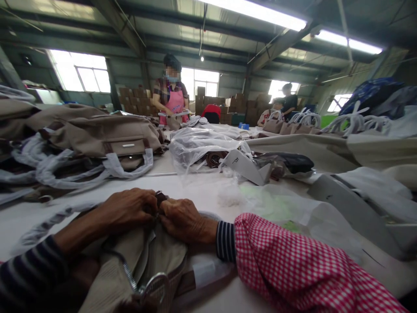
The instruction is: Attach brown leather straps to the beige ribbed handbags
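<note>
A beige handbag (169, 256) lies on the white table in front of me, its top gaping open with a zipper edge showing. My left hand (135, 208) is closed at the bag's far end, fingers pinched on a dark brown strap tab (160, 198) with metal hardware. From the other side my right hand (180, 218) pinches the same tab, knuckles close to the left hand. The fingertips partly hide the tab. A handle wrapped in white film (44, 228) curves out at left. Near me a large metal ring (158, 284) hangs at the bag's closer end.
Beige bags with wrapped handles (107, 130) are piled at left. Ahead lie clear plastic bags (195, 143), a rolled brown strap (215, 159) and a grey card (244, 165). More grey card (355, 208) lies right. A co-worker in a pink apron (176, 104) stands across the table.
</note>
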{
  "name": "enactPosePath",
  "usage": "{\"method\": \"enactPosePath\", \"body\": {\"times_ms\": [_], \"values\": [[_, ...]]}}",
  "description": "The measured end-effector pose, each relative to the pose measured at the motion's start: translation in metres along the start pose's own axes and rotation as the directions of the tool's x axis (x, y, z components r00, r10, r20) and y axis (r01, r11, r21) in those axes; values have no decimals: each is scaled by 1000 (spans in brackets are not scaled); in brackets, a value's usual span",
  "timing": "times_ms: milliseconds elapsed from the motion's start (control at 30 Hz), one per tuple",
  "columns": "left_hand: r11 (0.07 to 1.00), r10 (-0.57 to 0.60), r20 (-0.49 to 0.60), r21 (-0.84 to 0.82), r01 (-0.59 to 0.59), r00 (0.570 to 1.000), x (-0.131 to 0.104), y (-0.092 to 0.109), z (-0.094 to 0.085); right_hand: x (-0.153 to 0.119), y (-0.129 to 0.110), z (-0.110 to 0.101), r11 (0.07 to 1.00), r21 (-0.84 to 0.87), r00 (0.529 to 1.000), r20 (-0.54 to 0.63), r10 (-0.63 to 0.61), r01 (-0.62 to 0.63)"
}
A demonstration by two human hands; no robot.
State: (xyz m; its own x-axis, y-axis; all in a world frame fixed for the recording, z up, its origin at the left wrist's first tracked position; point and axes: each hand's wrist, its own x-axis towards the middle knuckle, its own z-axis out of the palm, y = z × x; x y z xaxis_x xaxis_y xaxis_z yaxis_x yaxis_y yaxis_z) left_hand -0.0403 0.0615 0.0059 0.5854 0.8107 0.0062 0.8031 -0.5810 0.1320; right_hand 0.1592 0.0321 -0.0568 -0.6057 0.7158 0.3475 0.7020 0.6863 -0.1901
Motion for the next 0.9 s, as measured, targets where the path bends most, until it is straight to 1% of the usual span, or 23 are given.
{"method": "enactPosePath", "body": {"times_ms": [67, 100, 133, 200, 233, 300, 367, 400, 467, 533, 567, 633, 667, 733, 800, 867, 900], "values": [[997, -81, 51, 11, 80, 995, 2, 7, 4, -1, 2, 0, 1000, 27, 1000, -13, -7, 8], [996, -94, 48, 12, 93, 994, 1, 10, 7, -1, 3, 0, 999, 38, 1000, -21, -11, 11], [996, -85, 5, 1, 85, 996, 0, 12, 12, -1, 4, 0, 999, 47, 1000, -28, -11, 12], [997, -55, -123, -69, 46, 991, -6, 12, 24, 0, 4, -1, 999, 52, 999, -32, 0, 1], [993, -43, -193, -116, 21, 980, -8, 9, 30, 1, 3, -2, 999, 50, 1000, -29, 12, -10], [981, -18, -325, -190, -47, 946, -13, 2, 42, 3, 1, -4, 998, 45, 999, -9, 39, -38], [970, 20, -407, -213, -117, 913, -15, -3, 50, 4, -2, -9, 998, 40, 998, 24, 51, -52], [964, 42, -419, -223, -148, 907, -15, -4, 51, 2, -2, -13, 998, 42, 998, 45, 40, -42], [946, 69, -389, -268, -185, 919, -14, -4, 52, -3, 3, -26, 999, 53, 998, 68, -6, 3], [936, 66, -355, -303, -181, 933, -14, -2, 51, -15, 16, -47, 997, 63, 998, 51, -39, 36], [938, 62, -354, -298, -175, 933, -14, -1, 50, -22, 26, -59, 998, 57, 999, 31, -34, 32], [951, 62, -377, -258, -169, 924, -15, -2, 50, -39, 48, -84, 1000, 10, 1000, 1, 22, -22], [956, 67, -393, -237, -172, 917, -16, -2, 51, -48, 59, -95, 998, -42, 999, 5, 49, -49], [961, 77, -407, -213, -177, 910, -17, -4, 52, -64, 78, -110, 980, -180, 994, 59, 92, -80], [963, 82, -402, -205, -177, 912, -18, -5, 52, -76, 90, -113, 951, -300, 984, 129, 122, -79], [964, 80, -385, -203, -169, 920, -19, -5, 52, -82, 94, -107, 923, -379, 976, 165, 142, -70], [965, 77, -378, -203, -164, 923, -20, -5, 51, -84, 94, -102, 910, -409, 976, 162, 148, -71]]}}
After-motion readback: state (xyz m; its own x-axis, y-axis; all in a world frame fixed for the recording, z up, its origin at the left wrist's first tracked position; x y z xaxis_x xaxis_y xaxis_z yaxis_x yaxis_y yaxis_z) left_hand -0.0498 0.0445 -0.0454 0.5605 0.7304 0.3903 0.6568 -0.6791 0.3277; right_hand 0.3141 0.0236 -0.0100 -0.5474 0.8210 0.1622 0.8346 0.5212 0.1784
